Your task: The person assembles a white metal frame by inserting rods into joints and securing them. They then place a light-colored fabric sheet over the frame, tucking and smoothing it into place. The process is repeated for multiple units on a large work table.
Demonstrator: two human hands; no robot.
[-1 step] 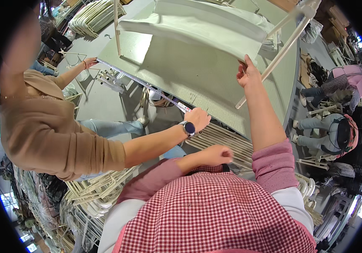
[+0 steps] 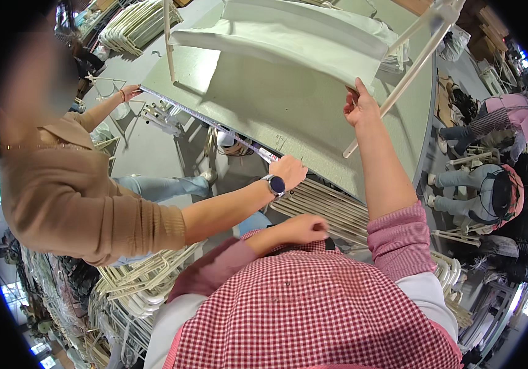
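In the head view, the left hand [image 2: 306,229] has drifted slightly leftward, above the apron [image 2: 282,301]; its fingers curl, but I cannot tell if they close fully. The right hand [image 2: 363,111], nearly unmoved, pinches the near edge of the cloth [image 2: 288,43], which remains on the frame [image 2: 414,72] over the bench [image 2: 313,132]. The cloth's far side is cut off; some right fingertips are hidden.

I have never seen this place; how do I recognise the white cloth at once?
Start from the large pale table. Over it are light frame tubes, with the white cloth spread between them. Unlike the pale bundle behind, this broad sheet has the wearer's right hand at its near right corner.
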